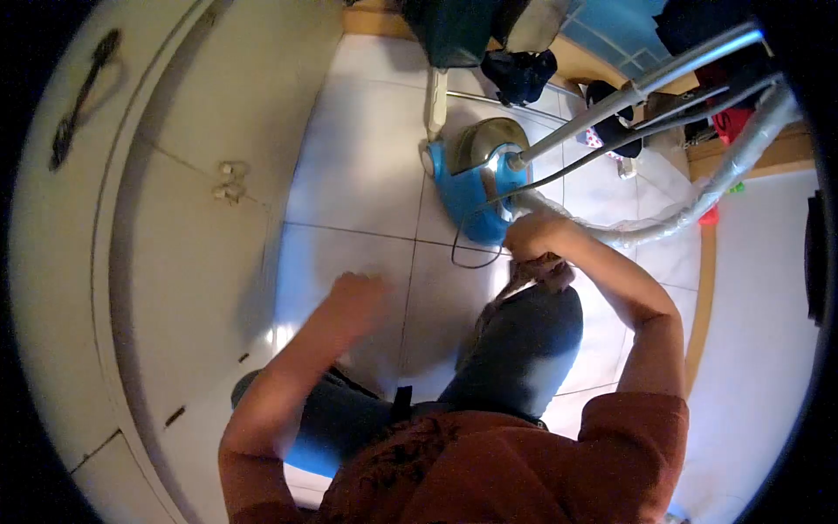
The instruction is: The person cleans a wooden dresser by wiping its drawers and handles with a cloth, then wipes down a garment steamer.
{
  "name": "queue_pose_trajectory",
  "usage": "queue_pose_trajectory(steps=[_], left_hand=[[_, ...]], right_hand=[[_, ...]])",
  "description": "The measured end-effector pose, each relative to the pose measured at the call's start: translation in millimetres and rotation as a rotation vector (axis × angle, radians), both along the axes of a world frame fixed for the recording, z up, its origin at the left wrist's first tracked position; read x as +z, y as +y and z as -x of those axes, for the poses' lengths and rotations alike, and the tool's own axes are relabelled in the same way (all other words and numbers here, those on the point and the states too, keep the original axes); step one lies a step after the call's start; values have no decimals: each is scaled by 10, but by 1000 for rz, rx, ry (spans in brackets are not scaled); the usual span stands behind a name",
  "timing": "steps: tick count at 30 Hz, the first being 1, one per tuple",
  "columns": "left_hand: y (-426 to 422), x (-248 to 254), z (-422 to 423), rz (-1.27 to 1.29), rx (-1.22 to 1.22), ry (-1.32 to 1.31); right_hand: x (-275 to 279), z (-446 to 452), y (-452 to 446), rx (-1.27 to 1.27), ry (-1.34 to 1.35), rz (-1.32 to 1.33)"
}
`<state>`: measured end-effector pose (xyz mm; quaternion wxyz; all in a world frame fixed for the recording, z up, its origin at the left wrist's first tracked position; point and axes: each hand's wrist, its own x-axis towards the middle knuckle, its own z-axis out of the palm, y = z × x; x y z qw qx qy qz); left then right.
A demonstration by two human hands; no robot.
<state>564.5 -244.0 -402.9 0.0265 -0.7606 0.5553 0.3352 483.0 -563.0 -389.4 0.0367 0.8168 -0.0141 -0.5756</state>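
Observation:
A blue machine that looks like a garment steamer [467, 196] stands on the tiled floor, with a dark tank on top, a metal pole and a pale hose. Close to its near side, my right hand [537, 234] is closed on a crumpled brown cloth [552, 272], which hangs down by my right knee. The fingertips are hidden. My left hand [358, 295] is over the floor, apart from the machine. Motion smears its fingers, and I see nothing held in it. A thin dark cord [478, 265] loops on the floor between the hands.
A pale cabinet or door panel [218, 262] lies along the left. Dark bags [519, 74] and a green bin-like object [445, 35] are at the back. The silvery hose [733, 175] arcs toward the right, beside a white wall panel [751, 297].

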Motion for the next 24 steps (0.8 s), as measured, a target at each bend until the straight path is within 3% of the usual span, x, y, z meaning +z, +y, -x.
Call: queue_pose_trajectory(steps=[1, 3, 4, 6, 8, 10, 11, 14, 15, 16, 18, 19, 21, 24], left_hand=[[90, -166, 230, 1, 19, 20], [238, -569, 699, 350, -171, -207], [171, -371, 736, 343, -158, -196], [39, 11, 793, 17, -209, 76], [91, 70, 870, 115, -215, 116], [115, 108, 947, 215, -221, 159], [109, 120, 974, 208, -249, 97], [97, 216, 958, 168, -271, -14], [99, 242, 948, 135, -266, -68], [116, 250, 953, 132, -258, -63], [147, 262, 935, 185, -234, -127], [152, 268, 931, 187, -230, -130], [148, 276, 922, 242, -100, -134], [68, 250, 905, 37, -222, -74]], right_hand=[[-120, 23, -89, 19, 20, 1], [-275, 6, -172, -80, -486, 113], [-191, -45, -88, -89, -751, 45], [-297, -182, -52, -17, -1237, 4], [-480, -366, -138, -48, -1248, -55], [-799, -476, -255, 522, -1397, 2], [-917, -481, -295, 583, -1214, 113], [-1469, -407, -544, 760, -1114, 108], [-1620, -335, -497, 507, -1258, 33], [-1710, -242, -416, 511, -1255, 23], [-1858, -19, -258, 1313, -666, 674], [-1997, 266, -331, 956, -770, 210], [-2120, 609, -470, 751, -638, -235], [-2382, 598, -571, 800, -723, -231]])
